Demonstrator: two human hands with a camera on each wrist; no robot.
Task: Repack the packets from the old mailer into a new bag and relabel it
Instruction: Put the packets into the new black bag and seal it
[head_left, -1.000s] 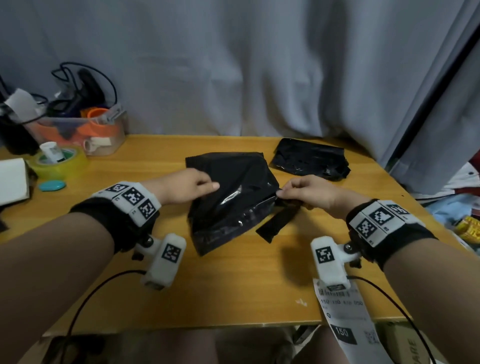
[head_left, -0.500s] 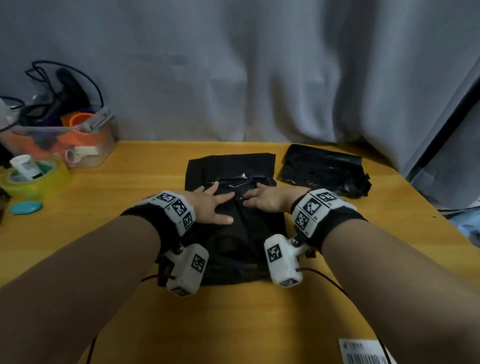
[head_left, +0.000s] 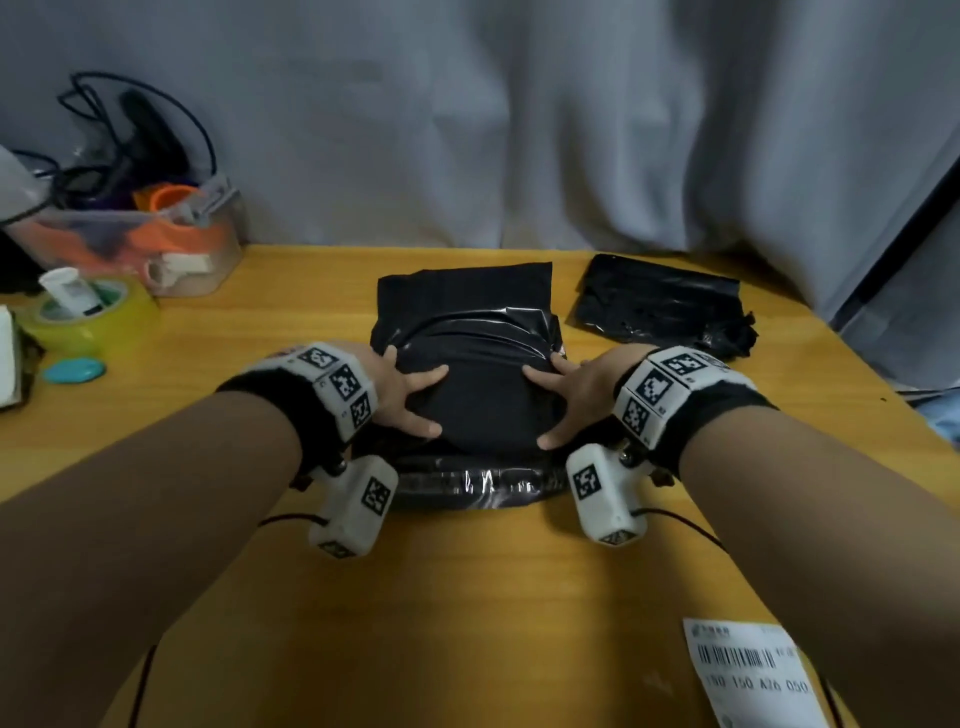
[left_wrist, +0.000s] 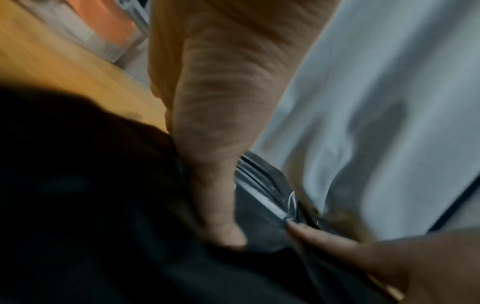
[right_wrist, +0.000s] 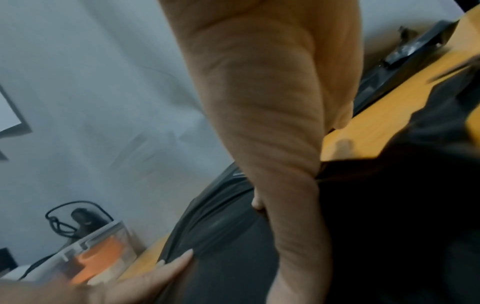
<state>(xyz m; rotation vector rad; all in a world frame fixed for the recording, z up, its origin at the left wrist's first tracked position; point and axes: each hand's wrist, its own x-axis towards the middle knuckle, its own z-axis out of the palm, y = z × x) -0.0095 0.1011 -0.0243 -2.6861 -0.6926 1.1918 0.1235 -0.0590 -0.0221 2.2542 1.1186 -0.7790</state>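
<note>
Pressing new bag (head_left: 480, 410) flat, both hands (head_left: 402, 397) (head_left: 574, 397) now spread open at its sides | flap sealed since peel | label (head_left: 748, 670) unapplied, near right.

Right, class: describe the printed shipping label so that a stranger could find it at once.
Start at the yellow wooden table and follow its near edge to the right corner. The white paper shipping label lies there, alone in bearing a black barcode and printed digits.

The shipping label (head_left: 748, 670) carries a barcode and reads "150 150 A26 050".
</note>
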